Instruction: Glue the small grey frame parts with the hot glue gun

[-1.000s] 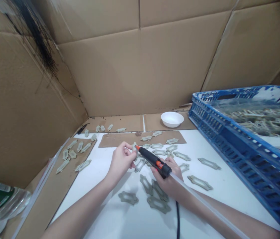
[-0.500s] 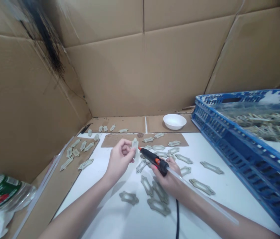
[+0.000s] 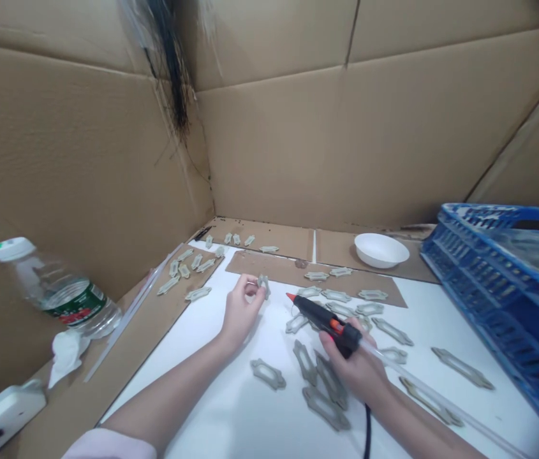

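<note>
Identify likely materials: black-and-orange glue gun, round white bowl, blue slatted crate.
Black-and-orange glue gun: probably moulded plastic body, dull black; the orange tip could be rubber or silicone, can't tell.
Round white bowl: smooth, plain white; plastic or ceramic, look leaves it open.
Blue slatted crate: likely rigid plastic, given its regular moulded slots; whitish scuffs along the rim.

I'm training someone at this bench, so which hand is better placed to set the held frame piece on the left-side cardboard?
Left, I'd judge: the left hand pinches the frame piece and is nearer that cardboard; the right hand grips the glue gun.
</note>
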### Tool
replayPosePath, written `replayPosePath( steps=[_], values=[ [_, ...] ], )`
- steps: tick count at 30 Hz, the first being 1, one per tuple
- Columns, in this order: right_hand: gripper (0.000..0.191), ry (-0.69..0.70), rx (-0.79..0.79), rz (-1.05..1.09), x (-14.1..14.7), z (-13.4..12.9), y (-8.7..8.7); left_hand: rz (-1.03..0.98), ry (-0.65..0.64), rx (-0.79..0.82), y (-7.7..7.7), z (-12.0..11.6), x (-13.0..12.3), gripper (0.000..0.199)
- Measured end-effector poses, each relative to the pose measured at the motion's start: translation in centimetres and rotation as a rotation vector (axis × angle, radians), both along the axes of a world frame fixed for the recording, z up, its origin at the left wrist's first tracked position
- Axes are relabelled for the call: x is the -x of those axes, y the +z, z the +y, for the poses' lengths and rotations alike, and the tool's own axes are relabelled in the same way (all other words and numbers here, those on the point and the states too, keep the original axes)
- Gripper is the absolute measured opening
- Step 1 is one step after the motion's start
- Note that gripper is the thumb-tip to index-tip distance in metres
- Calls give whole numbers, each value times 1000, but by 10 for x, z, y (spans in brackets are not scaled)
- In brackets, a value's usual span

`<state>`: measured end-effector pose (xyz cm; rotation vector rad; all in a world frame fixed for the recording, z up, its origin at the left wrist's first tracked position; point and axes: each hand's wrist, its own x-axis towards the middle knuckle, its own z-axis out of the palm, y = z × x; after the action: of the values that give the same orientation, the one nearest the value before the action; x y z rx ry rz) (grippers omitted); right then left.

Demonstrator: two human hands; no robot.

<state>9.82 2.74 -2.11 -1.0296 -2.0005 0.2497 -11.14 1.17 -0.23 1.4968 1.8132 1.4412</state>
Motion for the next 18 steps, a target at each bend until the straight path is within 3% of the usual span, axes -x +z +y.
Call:
replayPosePath(
  steps=[6, 18],
  values=[
    [24, 88, -60, -24, 0, -2, 2, 208, -99, -56, -5, -3, -4, 5],
    [25, 193, -128, -53, 1, -5, 8, 103, -14, -219, -4, -7, -7, 6]
  ],
)
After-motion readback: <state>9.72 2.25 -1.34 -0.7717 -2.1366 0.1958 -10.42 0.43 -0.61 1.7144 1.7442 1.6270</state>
